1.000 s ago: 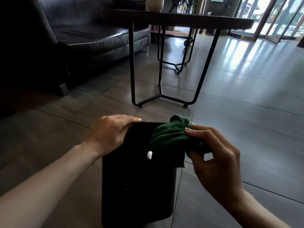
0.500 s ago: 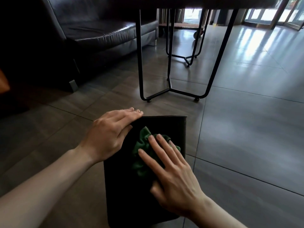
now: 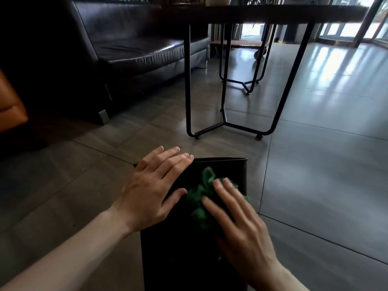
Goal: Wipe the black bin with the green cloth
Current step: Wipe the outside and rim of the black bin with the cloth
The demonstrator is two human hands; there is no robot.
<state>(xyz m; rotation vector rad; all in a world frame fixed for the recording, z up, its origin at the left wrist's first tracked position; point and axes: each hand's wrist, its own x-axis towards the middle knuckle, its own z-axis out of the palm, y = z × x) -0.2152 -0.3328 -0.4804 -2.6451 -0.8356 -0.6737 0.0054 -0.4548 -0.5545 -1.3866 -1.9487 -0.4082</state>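
The black bin [image 3: 178, 253] lies on the tiled floor in front of me, its flat dark side facing up. A crumpled green cloth [image 3: 201, 196] sits on that side near the far end. My right hand [image 3: 237, 229] lies flat on the cloth with straight fingers, pressing it against the bin. My left hand [image 3: 153, 185] rests flat on the bin's far left corner, fingers straight and spread over the edge. Most of the cloth is hidden under my right hand.
A black metal table frame [image 3: 226, 120] stands on the floor just beyond the bin. A dark leather sofa [image 3: 130, 51] fills the left back. An orange cushion edge [image 3: 10, 106] shows at far left. Glossy grey tiles [image 3: 325, 164] stretch to the right.
My right hand went from pinching the cloth above the bin's edge to pressing it flat on the bin's side. My left hand flattened on the corner.
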